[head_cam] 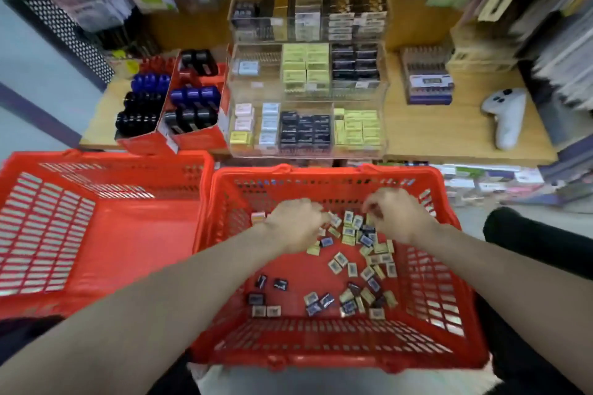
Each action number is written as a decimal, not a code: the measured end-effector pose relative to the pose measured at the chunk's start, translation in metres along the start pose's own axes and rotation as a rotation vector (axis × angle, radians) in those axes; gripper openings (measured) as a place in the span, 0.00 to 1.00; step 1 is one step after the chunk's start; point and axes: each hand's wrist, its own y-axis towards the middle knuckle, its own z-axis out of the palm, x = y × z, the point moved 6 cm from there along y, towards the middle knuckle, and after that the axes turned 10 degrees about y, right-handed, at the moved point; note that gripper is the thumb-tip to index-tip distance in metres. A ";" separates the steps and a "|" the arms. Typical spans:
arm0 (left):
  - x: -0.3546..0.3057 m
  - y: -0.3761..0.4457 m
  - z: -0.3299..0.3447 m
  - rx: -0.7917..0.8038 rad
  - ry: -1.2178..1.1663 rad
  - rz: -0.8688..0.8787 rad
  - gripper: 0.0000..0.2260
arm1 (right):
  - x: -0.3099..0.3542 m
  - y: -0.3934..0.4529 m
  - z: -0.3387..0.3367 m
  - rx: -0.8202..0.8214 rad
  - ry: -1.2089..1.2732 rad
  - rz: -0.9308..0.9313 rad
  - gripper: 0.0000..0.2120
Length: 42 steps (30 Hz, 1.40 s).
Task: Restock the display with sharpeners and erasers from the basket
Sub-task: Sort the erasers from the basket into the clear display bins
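Gathering stock is the step in hand: both hands are down in the basket (449, 269), among the small packets (353, 266) scattered over its floor. The left hand (296, 223) lies knuckles-up near the far wall with its fingers curled down onto the pile; whether they have closed on a packet I cannot tell, since the hand hides them and the frame is blurred. The right hand (396, 213) is beside it toward the far right corner, fingers bent and bunched as if pinching, but anything between them is too small to make out. Most packets lie from the basket's middle to its right side; a few dark ones sit near the front left.

The display (308, 74) stands on the shelf (449, 138) just beyond the basket's far rim, its front bins partly filled. Next, I judge, each hand must secure a like-coloured packet, lift clear of the rim and match it to its bin. A second basket (96, 234) sits at left.
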 end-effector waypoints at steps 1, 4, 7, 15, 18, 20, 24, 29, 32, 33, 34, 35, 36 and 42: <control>0.002 -0.002 0.019 0.078 -0.121 -0.053 0.14 | -0.012 -0.008 0.015 0.046 0.043 0.097 0.10; 0.005 0.001 0.066 0.228 -0.385 -0.173 0.15 | -0.042 -0.029 0.058 0.142 0.129 0.292 0.10; 0.003 0.001 0.118 0.374 -0.462 -0.298 0.19 | -0.071 -0.043 0.107 0.319 0.153 0.463 0.18; -0.034 -0.018 0.230 0.518 -0.641 -0.558 0.38 | -0.109 -0.066 0.195 0.270 0.285 0.652 0.35; -0.027 -0.014 0.242 0.420 -0.657 -0.655 0.40 | -0.106 -0.062 0.206 0.109 0.270 0.686 0.37; -0.019 -0.006 0.242 0.324 -0.750 -0.674 0.37 | -0.104 -0.058 0.207 -0.001 0.240 0.686 0.38; -0.006 0.010 0.223 0.158 -0.912 -0.590 0.27 | -0.090 -0.038 0.210 -0.013 0.319 0.424 0.36; 0.015 0.020 0.205 0.018 -0.867 -0.656 0.24 | -0.084 -0.015 0.181 -0.091 0.144 0.403 0.30; 0.015 0.026 0.207 0.101 -0.830 -0.634 0.28 | -0.101 -0.011 0.166 -0.083 -0.004 0.455 0.43; 0.015 0.029 0.209 0.136 -0.825 -0.637 0.29 | -0.106 -0.007 0.166 -0.049 -0.011 0.468 0.47; 0.015 0.031 0.211 0.177 -0.822 -0.649 0.32 | -0.108 -0.003 0.167 -0.018 0.004 0.477 0.50; 0.016 0.033 0.213 0.215 -0.815 -0.668 0.34 | -0.109 0.003 0.169 -0.001 0.041 0.481 0.52; 0.017 0.035 0.213 0.241 -0.808 -0.686 0.36 | -0.108 0.012 0.170 -0.004 0.095 0.478 0.54; 0.002 0.053 0.198 0.237 -0.987 -0.542 0.29 | -0.105 0.047 0.169 -0.068 0.159 0.561 0.47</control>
